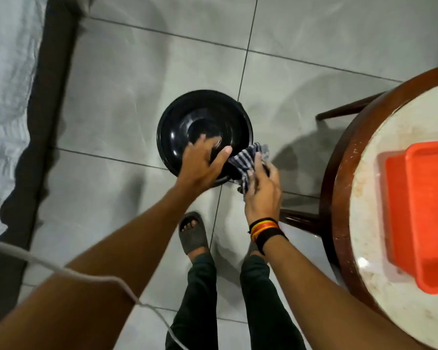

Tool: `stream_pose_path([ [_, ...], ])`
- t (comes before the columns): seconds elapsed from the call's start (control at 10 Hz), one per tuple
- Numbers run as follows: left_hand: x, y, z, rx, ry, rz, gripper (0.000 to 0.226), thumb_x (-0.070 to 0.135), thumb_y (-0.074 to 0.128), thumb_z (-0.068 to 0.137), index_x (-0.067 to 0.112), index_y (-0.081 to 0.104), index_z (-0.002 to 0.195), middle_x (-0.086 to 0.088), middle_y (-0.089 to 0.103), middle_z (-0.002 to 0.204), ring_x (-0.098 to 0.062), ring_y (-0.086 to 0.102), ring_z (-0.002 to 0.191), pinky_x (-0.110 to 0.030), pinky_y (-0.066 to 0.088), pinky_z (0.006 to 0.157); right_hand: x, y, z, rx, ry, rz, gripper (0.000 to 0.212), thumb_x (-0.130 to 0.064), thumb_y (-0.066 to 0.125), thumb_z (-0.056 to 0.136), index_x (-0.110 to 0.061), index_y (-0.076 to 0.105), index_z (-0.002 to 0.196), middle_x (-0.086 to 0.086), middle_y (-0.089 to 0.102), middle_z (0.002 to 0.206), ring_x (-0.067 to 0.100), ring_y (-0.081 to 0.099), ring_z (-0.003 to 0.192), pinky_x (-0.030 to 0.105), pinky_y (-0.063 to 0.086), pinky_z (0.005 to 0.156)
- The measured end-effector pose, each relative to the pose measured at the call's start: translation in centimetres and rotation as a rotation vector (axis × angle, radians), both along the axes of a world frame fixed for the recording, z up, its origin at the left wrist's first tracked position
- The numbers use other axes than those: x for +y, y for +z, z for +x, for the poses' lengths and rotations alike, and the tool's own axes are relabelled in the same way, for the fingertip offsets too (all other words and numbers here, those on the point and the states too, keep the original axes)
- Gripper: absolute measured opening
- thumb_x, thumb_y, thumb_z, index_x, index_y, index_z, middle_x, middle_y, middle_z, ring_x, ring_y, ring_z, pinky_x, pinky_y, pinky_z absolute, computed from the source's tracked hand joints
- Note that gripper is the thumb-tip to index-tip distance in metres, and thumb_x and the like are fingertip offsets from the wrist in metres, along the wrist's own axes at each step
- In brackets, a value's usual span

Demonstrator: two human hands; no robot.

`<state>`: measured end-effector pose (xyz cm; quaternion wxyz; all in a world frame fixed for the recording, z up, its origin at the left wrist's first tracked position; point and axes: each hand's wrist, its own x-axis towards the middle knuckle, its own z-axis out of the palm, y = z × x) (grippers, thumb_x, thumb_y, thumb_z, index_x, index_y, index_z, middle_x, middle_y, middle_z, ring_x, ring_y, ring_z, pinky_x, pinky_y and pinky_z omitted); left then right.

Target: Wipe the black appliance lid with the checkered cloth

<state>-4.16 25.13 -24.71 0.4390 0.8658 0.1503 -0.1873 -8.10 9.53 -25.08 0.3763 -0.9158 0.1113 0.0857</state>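
The glossy black appliance lid (200,125) is held in the air above the tiled floor, its round concave side facing me. My left hand (200,165) grips its near rim, thumb over the edge. The checkered cloth (248,160), blue-grey and white, is bunched against the lid's right near edge. My right hand (262,190) holds the cloth and presses it onto the rim. A black, red and yellow band sits on the right wrist.
A round table (364,223) with a dark wooden rim and pale top stands at the right, carrying an orange plastic tray (425,210). A bed with a grey cover (8,97) runs along the left. A white cable (61,269) crosses my left forearm. My sandalled feet are below.
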Motion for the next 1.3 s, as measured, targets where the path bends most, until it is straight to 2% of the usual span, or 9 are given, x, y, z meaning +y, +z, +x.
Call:
stream_pose_path([
  [0.1, -1.5, 5.2, 0.9, 0.191, 0.228, -0.46, 0.065, 0.06, 0.055, 0.098, -0.002, 0.075, 0.099, -0.028, 0.076, 0.099, -0.033, 0.076, 0.095, -0.055, 0.058, 0.092, 1.5, 3.7, 1.0, -0.039, 0.27, -0.101, 0.056, -0.008, 0.057, 0.099, -0.027, 0.048, 0.151, 0.003, 0.042, 0.159, 0.027, 0.048, 0.138, 0.037, 0.045, 0.112],
  [0.2, -0.6, 9.2, 2.4, 0.124, 0.189, -0.452, 0.04, 0.031, 0.063, 0.103, -0.007, 0.073, 0.095, -0.029, 0.076, 0.094, -0.027, 0.072, 0.08, -0.046, 0.06, 0.079, 1.7, 7.6, 1.6, -0.074, 0.28, 0.016, 0.05, -0.023, 0.057, 0.1, -0.029, 0.05, 0.15, -0.004, 0.039, 0.161, 0.02, 0.043, 0.141, 0.029, 0.038, 0.114],
  [0.4, -0.4, 18.2, 3.3, 0.099, 0.091, -0.555, 0.027, 0.019, 0.058, 0.106, -0.002, 0.072, 0.117, -0.022, 0.078, 0.113, -0.029, 0.077, 0.103, -0.038, 0.06, 0.092, -0.1, 16.0, 2.7, 0.488, -0.521, 0.871, 0.063, -0.071, 0.039, 0.097, -0.034, 0.048, 0.147, -0.012, 0.059, 0.138, 0.017, 0.055, 0.129, 0.051, 0.039, 0.116],
  [0.5, -2.3, 23.6, 2.6, 0.114, 0.08, -0.668, 0.027, 0.013, 0.055, 0.107, -0.001, 0.069, 0.124, -0.02, 0.078, 0.116, -0.022, 0.077, 0.098, -0.026, 0.062, 0.082, -3.2, 20.9, 2.5, 0.673, -0.481, 1.241, 0.063, -0.067, 0.043, 0.097, -0.019, 0.07, 0.127, 0.006, 0.076, 0.12, 0.026, 0.065, 0.121, 0.053, 0.042, 0.115],
  [0.6, -4.8, 26.2, 1.9, 0.124, 0.053, -0.659, 0.026, 0.016, 0.054, 0.108, 0.014, 0.069, 0.129, -0.006, 0.079, 0.119, -0.016, 0.077, 0.107, -0.028, 0.061, 0.091, -7.7, 23.8, 2.7, 0.523, -0.463, 1.373, 0.053, -0.029, 0.065, 0.098, -0.012, 0.051, 0.147, 0.024, 0.062, 0.14, 0.039, 0.058, 0.132, 0.055, 0.044, 0.114],
  [0.8, -16.1, 23.9, 0.6, 0.116, -0.088, -0.569, 0.046, 0.018, 0.058, 0.098, 0.031, 0.056, 0.142, 0.003, 0.069, 0.138, -0.019, 0.064, 0.13, -0.047, 0.05, 0.113, -21.6, 25.8, 1.3, 0.133, -0.571, 0.822, 0.036, 0.01, 0.066, 0.086, -0.012, 0.066, 0.115, 0.006, 0.079, 0.097, 0.02, 0.075, 0.082, 0.031, 0.063, 0.073],
  [0.9, -23.6, 22.1, -0.9, 0.146, -0.146, -0.589, 0.062, 0.013, 0.054, 0.104, 0.035, 0.037, 0.159, 0.0, 0.056, 0.154, -0.02, 0.054, 0.14, -0.031, 0.05, 0.109, -27.6, 24.9, 0.7, 0.081, -0.56, 0.552, 0.039, 0.013, 0.065, 0.088, -0.012, 0.064, 0.118, 0.0, 0.079, 0.092, 0.012, 0.074, 0.076, 0.026, 0.06, 0.073],
  [1.1, -31.8, 18.1, -4.8, 0.225, -0.191, -0.398, 0.073, 0.029, 0.051, 0.102, 0.042, 0.014, 0.163, -0.002, 0.052, 0.156, -0.029, 0.055, 0.14, -0.055, 0.05, 0.112, -35.3, 18.8, 2.4, 0.223, -0.365, 0.358, 0.059, 0.003, 0.073, 0.087, -0.015, 0.057, 0.14, 0.016, 0.06, 0.143, 0.032, 0.059, 0.13, 0.043, 0.052, 0.108],
  [1.3, -30.4, 19.5, -6.2, -0.277, -0.257, -0.052, 0.06, 0.027, 0.044, 0.106, 0.017, 0.029, 0.164, -0.005, 0.042, 0.165, -0.018, 0.037, 0.153, -0.045, 0.035, 0.124, -32.4, 16.6, 2.3, 0.164, -0.343, 0.094, 0.065, -0.009, 0.064, 0.097, -0.018, 0.038, 0.156, 0.005, 0.053, 0.152, 0.023, 0.049, 0.142, 0.037, 0.035, 0.121],
])
